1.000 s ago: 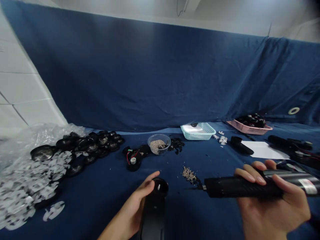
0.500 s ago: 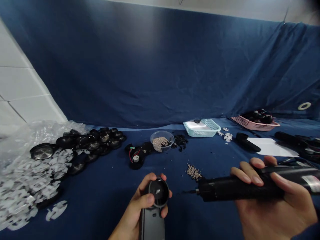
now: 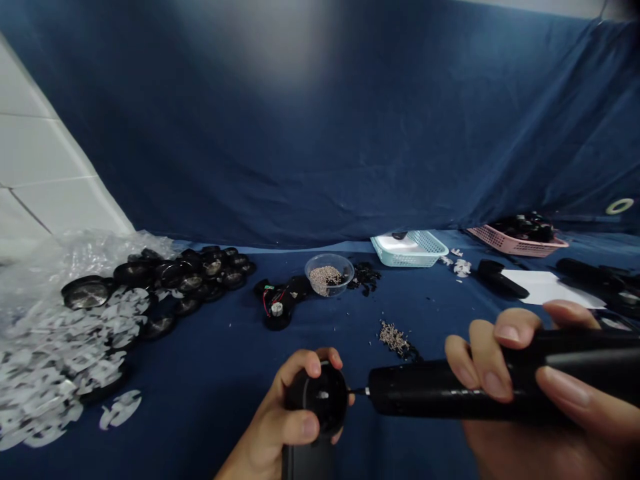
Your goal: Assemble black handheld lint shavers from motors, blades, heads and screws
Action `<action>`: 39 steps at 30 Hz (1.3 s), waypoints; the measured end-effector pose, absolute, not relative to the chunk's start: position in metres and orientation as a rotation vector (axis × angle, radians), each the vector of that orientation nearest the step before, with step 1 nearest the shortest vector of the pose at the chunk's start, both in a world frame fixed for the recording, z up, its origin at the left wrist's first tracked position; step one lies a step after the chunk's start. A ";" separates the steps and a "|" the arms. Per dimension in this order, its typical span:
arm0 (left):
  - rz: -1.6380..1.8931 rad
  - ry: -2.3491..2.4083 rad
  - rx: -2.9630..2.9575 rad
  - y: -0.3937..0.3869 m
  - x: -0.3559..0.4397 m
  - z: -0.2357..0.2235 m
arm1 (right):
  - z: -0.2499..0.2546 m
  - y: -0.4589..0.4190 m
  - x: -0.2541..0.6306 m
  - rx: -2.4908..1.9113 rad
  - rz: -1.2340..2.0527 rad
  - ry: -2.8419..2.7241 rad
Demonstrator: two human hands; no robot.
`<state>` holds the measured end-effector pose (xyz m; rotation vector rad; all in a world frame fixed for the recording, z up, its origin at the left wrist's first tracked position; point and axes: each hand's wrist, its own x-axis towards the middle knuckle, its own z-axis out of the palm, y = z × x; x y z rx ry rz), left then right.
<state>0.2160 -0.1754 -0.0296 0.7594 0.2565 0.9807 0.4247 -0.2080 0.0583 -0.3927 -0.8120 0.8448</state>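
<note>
My left hand is wrapped round a black plastic device with a glossy rounded head and a straight handle running down towards me. My fingers and thumb grip the head. In my right hand lies a black electric screwdriver, held level and pointing left. Its thin bit meets the right edge of the rounded head; the exact contact point is too small to make out. Beyond the screwdriver is a loose heap of small screws. A clear bowl holds more small screws.
An opened black part with red wires lies left of the bowl. White plastic pieces and glossy black shells are piled at left. A blue basket, a pink basket and white paper lie at right.
The screwdriver has moved left, so its bit now reaches the device's head. My left hand has turned the device; its hollow round opening faced me before, and now a rounded glossy surface shows.
</note>
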 end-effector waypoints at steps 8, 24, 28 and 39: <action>0.981 0.254 0.741 -0.178 0.217 -0.030 | 0.066 -0.206 0.417 -0.461 0.820 -0.775; 1.004 0.298 0.748 -0.186 0.222 -0.028 | 0.068 -0.208 0.410 -0.300 0.705 -1.222; 1.012 0.275 0.746 -0.187 0.222 -0.031 | 0.066 -0.210 0.403 -0.294 0.761 -1.144; 1.006 0.341 0.722 -0.188 0.221 -0.038 | 0.065 -0.196 0.408 -0.044 0.868 -1.327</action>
